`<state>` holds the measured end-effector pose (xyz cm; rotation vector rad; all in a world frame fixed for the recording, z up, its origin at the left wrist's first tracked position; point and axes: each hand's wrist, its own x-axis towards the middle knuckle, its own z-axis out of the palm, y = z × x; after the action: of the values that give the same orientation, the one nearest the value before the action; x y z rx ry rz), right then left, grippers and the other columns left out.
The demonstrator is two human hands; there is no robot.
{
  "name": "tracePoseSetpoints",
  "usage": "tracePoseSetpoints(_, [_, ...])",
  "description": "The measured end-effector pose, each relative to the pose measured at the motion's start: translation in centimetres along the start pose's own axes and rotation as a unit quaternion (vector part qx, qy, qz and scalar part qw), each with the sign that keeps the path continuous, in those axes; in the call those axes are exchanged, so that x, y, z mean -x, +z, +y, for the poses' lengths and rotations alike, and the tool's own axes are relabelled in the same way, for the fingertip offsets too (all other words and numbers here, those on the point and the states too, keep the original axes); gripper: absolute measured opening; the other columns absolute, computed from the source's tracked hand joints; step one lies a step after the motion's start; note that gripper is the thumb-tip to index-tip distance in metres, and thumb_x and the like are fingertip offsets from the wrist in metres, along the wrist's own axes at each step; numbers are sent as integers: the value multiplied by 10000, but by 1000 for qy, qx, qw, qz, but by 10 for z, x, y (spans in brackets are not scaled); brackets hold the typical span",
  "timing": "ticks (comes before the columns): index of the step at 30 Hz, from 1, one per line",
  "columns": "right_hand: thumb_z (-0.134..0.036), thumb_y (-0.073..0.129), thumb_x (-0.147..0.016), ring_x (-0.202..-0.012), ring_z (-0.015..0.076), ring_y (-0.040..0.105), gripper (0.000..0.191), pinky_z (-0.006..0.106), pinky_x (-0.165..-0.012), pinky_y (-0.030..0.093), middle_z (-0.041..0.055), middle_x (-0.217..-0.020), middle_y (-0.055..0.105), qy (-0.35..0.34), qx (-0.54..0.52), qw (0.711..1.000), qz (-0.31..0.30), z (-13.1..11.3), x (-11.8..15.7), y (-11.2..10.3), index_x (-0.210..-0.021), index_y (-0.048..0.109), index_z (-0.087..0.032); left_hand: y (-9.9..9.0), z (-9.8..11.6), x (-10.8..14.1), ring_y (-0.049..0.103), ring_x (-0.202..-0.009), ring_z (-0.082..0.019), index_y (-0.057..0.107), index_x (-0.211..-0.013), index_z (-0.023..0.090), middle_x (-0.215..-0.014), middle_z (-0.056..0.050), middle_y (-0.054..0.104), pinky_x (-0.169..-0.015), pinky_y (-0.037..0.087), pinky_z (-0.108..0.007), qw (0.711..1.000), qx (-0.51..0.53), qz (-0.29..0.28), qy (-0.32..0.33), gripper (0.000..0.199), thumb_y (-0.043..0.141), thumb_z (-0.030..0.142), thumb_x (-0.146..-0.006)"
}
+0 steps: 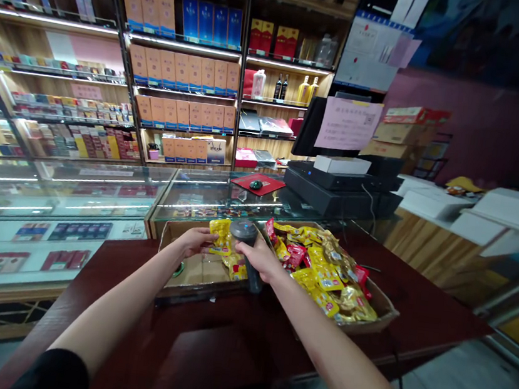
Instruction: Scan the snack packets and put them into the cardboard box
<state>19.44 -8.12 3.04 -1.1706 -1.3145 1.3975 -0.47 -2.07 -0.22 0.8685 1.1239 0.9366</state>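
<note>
My left hand [197,241] pinches a yellow snack packet [221,236] by its left edge, above a shallow cardboard box [192,284]. In my right hand [259,256] is a dark grey barcode scanner [244,233], its head turned toward the packet and its handle pointing down. A few packets [237,270] lie in the left box under the scanner. The right cardboard box [381,322] is heaped with yellow, red and gold snack packets [323,268]. My right wrist passes in front of that box's near left side.
Both boxes sit on a dark red table [131,311]. Behind stand a glass display counter [113,192], a red mouse pad [265,186] with a mouse, and a cash register [336,188] with a monitor. Shelves of boxed goods [184,72] line the wall. White boxes [497,217] stand at right.
</note>
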Motion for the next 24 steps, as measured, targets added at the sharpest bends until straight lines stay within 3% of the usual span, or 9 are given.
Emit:
tracePoseSetpoints(5, [-375, 591, -739, -500, 140, 623, 234, 219, -371, 489, 13, -733, 594, 0, 3, 999, -51, 16, 37, 25, -829, 544, -164, -6, 2, -9, 630, -541, -124, 656, -901, 113, -769, -77, 704, -530, 542, -250, 999, 3, 28, 29, 280, 770, 138, -645])
tracePoseSetpoints(11, [-386, 557, -736, -337, 101, 495, 230, 200, -279, 408, -44, -505, 504, 21, 10, 1000, -4, 44, 56, 52, -698, 500, -166, -4, -11, -12, 651, -596, -136, 650, -895, 121, -834, -91, 710, -543, 530, -232, 999, 32, 13, 23, 304, 781, 132, -622])
tracePoseSetpoints(16, [-415, 552, -744, -309, 118, 479, 247, 203, -279, 393, -59, -418, 484, -3, 14, 1000, 25, 53, 55, 57, -755, 506, -173, -5, -20, -13, 660, -650, -142, 660, -920, 127, -861, -91, 707, -566, 528, -224, 997, 58, -1, 53, 357, 805, 184, -599])
tracePoseSetpoints(24, [-397, 548, -740, -285, 112, 446, 221, 198, -281, 369, -57, -382, 478, 9, 49, 997, 51, 49, 60, 59, -740, 508, -180, -2, -10, -2, 598, -596, -78, 690, -884, 139, -811, -51, 694, -567, 493, -187, 988, 57, 6, 146, 359, 804, 328, -600])
